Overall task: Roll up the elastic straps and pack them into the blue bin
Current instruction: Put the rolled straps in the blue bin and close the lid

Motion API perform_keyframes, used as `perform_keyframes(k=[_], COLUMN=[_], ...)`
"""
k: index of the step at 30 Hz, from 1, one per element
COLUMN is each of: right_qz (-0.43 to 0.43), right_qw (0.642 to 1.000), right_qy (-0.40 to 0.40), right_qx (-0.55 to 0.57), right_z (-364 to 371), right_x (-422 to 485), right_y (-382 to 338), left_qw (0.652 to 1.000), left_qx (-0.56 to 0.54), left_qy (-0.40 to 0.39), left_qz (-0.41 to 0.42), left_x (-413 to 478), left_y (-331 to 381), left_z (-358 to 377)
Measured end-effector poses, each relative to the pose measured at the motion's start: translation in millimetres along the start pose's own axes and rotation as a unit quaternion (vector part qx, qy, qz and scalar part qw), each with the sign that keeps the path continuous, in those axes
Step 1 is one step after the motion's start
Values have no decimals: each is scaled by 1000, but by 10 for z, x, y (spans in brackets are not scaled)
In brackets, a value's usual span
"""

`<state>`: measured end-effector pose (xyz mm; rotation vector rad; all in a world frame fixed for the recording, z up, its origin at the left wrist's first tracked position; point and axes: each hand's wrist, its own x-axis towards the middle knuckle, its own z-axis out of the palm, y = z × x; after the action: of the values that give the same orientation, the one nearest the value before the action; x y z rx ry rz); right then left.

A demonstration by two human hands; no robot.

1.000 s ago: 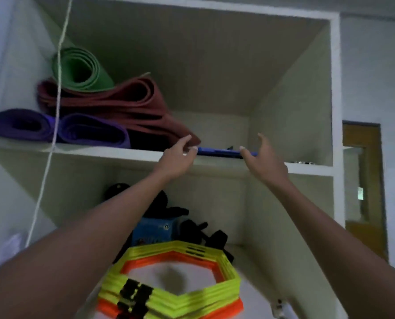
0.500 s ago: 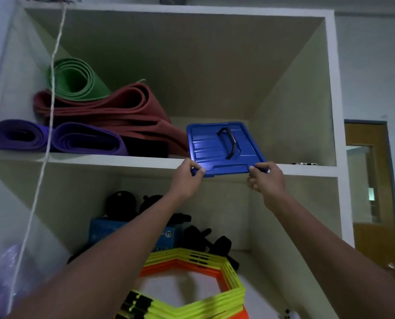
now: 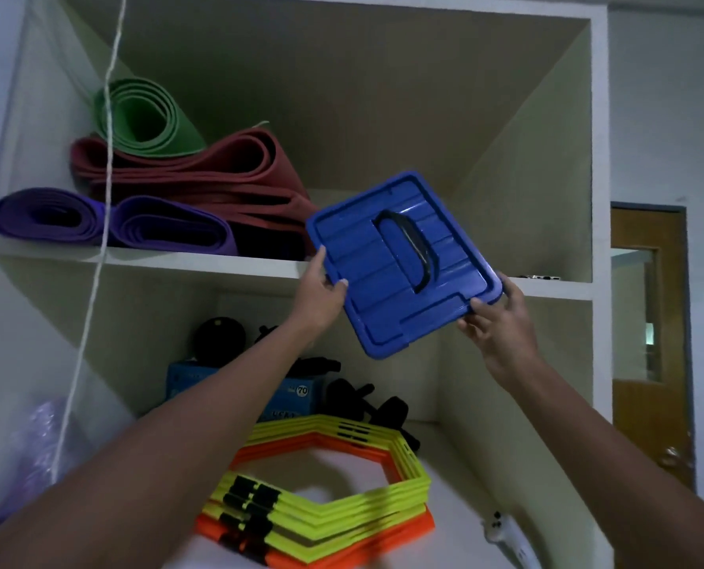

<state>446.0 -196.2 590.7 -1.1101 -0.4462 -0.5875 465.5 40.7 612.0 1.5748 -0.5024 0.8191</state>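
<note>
A blue plastic bin lid (image 3: 387, 289) with a black handle is held in the air in front of the upper shelf (image 3: 145, 258), tilted with its top facing me. My left hand (image 3: 319, 293) grips its left edge. My right hand (image 3: 496, 322) grips its lower right corner. The bin's body and the elastic straps are not in view.
Rolled green (image 3: 145, 117), maroon (image 3: 202, 170) and purple (image 3: 108, 223) mats fill the upper shelf's left. Below lie stacked yellow and orange hexagon rings (image 3: 333, 503), a blue box (image 3: 301, 392) and black gear (image 3: 366, 400). A white cord (image 3: 95, 256) hangs at left. A wooden door (image 3: 650, 342) stands at right.
Both hands took hold of the blue lid on the upper shelf, pulled it off the shelf toward me and tilted it up.
</note>
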Motion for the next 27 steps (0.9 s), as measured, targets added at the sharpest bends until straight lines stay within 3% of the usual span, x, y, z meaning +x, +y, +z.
perform_keyframes(k=[4, 8, 16, 21, 27], right_qz=[-5, 19, 147, 273, 384], right_qw=[998, 998, 982, 935, 874], right_qy=[-42, -55, -88, -144, -181], right_qx=[-37, -36, -77, -173, -235], right_z=[-135, -125, 58, 118, 355], right_x=[-202, -459, -1616, -2971, -4467], right_y=[-9, 185, 1403, 2506, 3292], left_qw=[997, 995, 976, 931, 828], left_qx=[23, 63, 106, 150, 315], left_qy=[71, 74, 137, 168, 195], left_qz=[25, -15, -131, -286, -421], left_x=[-216, -627, -2279, -3946, -5640], left_y=[-31, -259, -1085, -1658, -1938], left_z=[-346, -774, -1811, -2465, -3124])
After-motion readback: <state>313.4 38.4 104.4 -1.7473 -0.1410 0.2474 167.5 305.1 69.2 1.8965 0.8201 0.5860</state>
